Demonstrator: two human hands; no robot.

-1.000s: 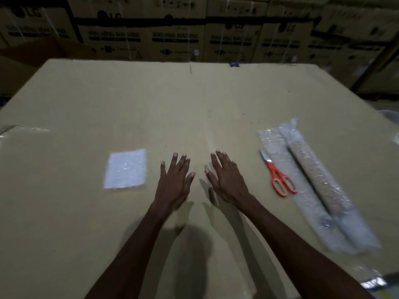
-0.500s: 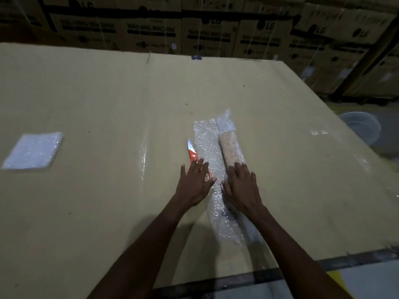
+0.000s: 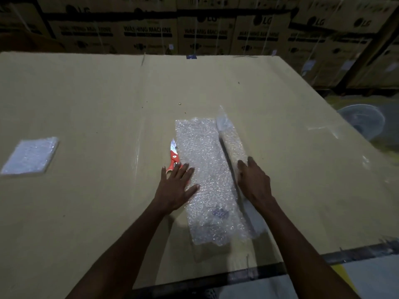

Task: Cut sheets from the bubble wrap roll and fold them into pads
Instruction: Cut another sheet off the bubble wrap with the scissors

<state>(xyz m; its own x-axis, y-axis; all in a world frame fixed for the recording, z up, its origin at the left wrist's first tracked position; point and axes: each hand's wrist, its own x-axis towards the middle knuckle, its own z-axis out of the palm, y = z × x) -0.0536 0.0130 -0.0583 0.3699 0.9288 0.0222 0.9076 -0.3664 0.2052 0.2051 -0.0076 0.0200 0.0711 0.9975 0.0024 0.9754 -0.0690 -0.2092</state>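
A bubble wrap roll [image 3: 232,143] lies on the cardboard table top [image 3: 97,100], with a strip of unrolled bubble wrap [image 3: 205,169] spread flat to its left. My left hand [image 3: 176,187] presses flat on the strip's left edge, fingers apart, partly covering the handles of the red scissors [image 3: 173,156]. Over the roll's near part my right hand [image 3: 254,180] rests with its fingers curved around the roll. A folded bubble wrap pad [image 3: 30,155] sits far to the left.
Stacked washing machine cartons [image 3: 194,29] line the back. The table's near edge [image 3: 323,257] runs at the lower right, with floor beyond. A fan [image 3: 362,119] stands past the table's right edge.
The roll has moved right under my right hand, so the flat strip is now wider. My left hand has stayed on the strip's left edge. The view has shifted a little.
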